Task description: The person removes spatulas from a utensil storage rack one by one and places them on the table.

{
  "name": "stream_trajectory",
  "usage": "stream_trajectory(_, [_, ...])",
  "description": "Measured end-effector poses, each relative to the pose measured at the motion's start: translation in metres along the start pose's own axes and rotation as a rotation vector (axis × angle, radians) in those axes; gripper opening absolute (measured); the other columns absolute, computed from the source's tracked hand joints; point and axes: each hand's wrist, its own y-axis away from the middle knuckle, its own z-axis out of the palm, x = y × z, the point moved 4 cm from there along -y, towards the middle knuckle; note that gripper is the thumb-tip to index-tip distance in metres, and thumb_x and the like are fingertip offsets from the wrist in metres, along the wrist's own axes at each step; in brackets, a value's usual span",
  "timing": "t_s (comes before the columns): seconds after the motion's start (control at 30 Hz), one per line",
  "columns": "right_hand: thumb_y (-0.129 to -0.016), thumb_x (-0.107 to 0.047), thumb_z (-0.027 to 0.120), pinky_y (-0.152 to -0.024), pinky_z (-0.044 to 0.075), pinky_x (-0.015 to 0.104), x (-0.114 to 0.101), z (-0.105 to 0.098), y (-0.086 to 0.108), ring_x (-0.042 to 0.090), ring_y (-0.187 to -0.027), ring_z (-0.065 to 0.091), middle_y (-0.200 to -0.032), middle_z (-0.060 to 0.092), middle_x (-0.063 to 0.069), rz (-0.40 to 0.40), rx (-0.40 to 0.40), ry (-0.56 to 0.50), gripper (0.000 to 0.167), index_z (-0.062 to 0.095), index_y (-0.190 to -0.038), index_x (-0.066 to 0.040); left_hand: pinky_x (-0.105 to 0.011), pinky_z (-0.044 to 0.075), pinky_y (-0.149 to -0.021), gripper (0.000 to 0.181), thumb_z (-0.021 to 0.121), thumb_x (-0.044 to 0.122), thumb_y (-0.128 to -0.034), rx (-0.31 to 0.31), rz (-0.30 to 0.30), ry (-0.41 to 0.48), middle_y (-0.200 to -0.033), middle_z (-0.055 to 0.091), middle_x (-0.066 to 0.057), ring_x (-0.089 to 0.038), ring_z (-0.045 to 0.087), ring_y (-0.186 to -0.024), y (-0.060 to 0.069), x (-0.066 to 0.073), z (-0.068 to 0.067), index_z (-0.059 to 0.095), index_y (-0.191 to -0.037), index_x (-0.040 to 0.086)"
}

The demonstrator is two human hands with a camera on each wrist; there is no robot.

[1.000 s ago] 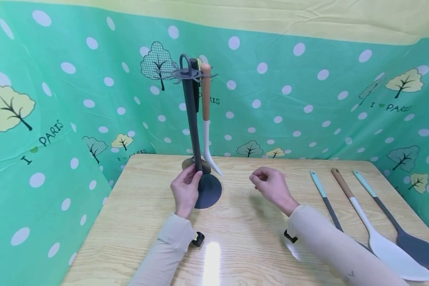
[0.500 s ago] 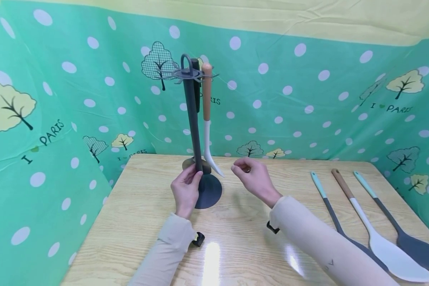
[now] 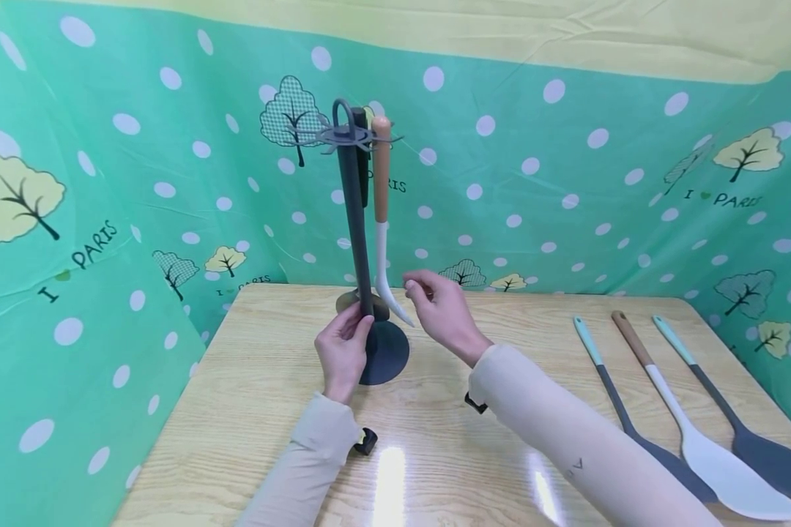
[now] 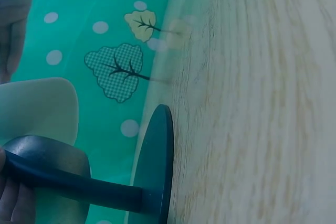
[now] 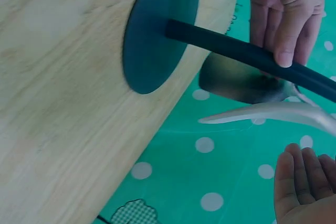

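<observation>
The left hand [image 3: 343, 353] is grasping the pole [image 3: 356, 234] of the black stand [image 3: 390, 359], which is standing toward the table's [image 3: 250, 410] far edge, left of its middle. The right hand [image 3: 443, 313] is hovering with loosely bent fingers, holding nothing, just beside the white spatula [image 3: 381, 245] that is hanging from the stand. Near the table's right edge, a white turner [image 3: 718, 465] is lying between two dark ones [image 3: 718, 402].

The stand [image 3: 356, 227] is black, the orange-handled utensil [image 3: 381, 219] white, the cloth [image 3: 540, 219] green with pale dots.
</observation>
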Motion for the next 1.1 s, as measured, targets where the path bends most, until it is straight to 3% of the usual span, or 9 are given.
stream_trajectory(0.23, [-0.102, -0.015, 0.045, -0.089, 0.051, 0.038, -0.017, 0.012, -0.010, 0.019, -0.104, 0.063, -0.113, 0.066, 0.006, -0.052, -0.017, -0.064, 0.027, 0.063, -0.121, -0.010, -0.041, 0.056, -0.080, 0.026, 0.070, -0.008, -0.0817, 0.004, 0.018, 0.004, -0.100, 0.069, -0.023, -0.036, 0.068, -0.089, 0.000, 0.000, 0.000, 0.068, -0.108, -0.009])
stream_trajectory(0.5, [-0.101, -0.020, 0.049, -0.097, 0.047, 0.031, -0.028, 0.022, -0.016, 0.012, -0.113, 0.056, -0.127, 0.058, 0.002, -0.050, -0.011, -0.112, 0.037, 0.048, -0.137, -0.013, -0.033, 0.057, -0.077, 0.025, 0.070, -0.008, -0.0814, 0.000, 0.048, -0.016, -0.098, 0.070, -0.021, -0.035, 0.069, -0.085, 0.000, 0.000, 0.000, 0.069, -0.106, -0.008])
stream_trajectory(0.73, [-0.101, -0.016, 0.047, -0.099, 0.044, 0.028, -0.032, 0.026, -0.020, 0.009, -0.118, 0.054, -0.133, 0.056, 0.004, -0.068, -0.027, -0.191, 0.041, 0.042, -0.142, -0.016, -0.033, 0.057, -0.077, 0.025, 0.070, -0.007, -0.0818, -0.005, 0.038, -0.010, -0.098, 0.070, -0.021, -0.036, 0.068, -0.086, -0.001, -0.001, 0.000, 0.069, -0.107, -0.007])
stream_trajectory(1.03, [-0.099, -0.007, 0.049, -0.090, 0.051, 0.035, -0.038, 0.025, -0.018, 0.022, -0.103, 0.062, -0.105, 0.063, 0.007, -0.082, 0.043, -0.243, 0.021, 0.057, -0.119, -0.009, -0.037, 0.057, -0.078, 0.025, 0.070, -0.007, -0.0819, -0.005, 0.036, -0.012, -0.099, 0.070, -0.021, -0.036, 0.068, -0.088, -0.001, 0.000, 0.000, 0.070, -0.107, -0.006])
stream_trajectory(1.1, [-0.099, -0.007, 0.049, -0.088, 0.052, 0.036, -0.038, 0.025, -0.017, 0.019, -0.100, 0.062, -0.103, 0.063, 0.008, -0.082, 0.055, -0.247, 0.019, 0.058, -0.116, -0.008, -0.037, 0.057, -0.078, 0.025, 0.070, -0.007, -0.0819, -0.004, 0.039, -0.018, -0.099, 0.070, -0.021, -0.036, 0.068, -0.087, -0.001, 0.000, 0.000, 0.069, -0.107, -0.006])
